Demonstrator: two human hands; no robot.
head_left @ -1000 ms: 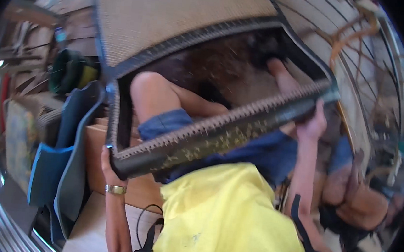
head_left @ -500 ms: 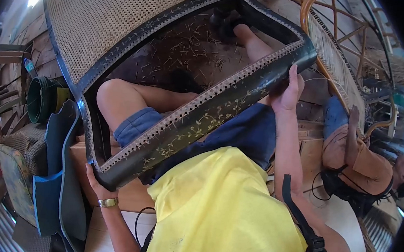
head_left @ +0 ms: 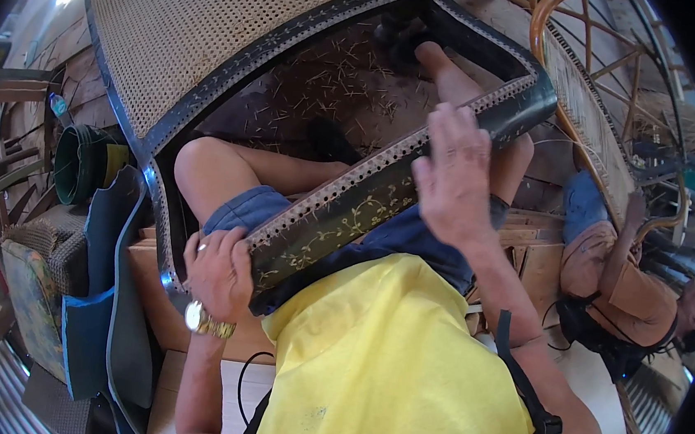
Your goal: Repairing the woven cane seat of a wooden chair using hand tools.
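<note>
Head view, left hand (head_left: 218, 273), grip unclear, right hand (head_left: 455, 177), grip spread, both over one black frame (head_left: 347, 221)

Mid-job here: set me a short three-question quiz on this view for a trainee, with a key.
1. True or false: woven cane fills the dark frame section nearest the yellow shirt.
2. Where is the right hand?
A) Over the flower-patterned rail
B) On the woven cane
C) Inside the green bucket
3. What is worn on the wrist of the left hand?

Key:
1. False; a bare leg and strewn floor show through it.
2. A
3. A watch.
</note>
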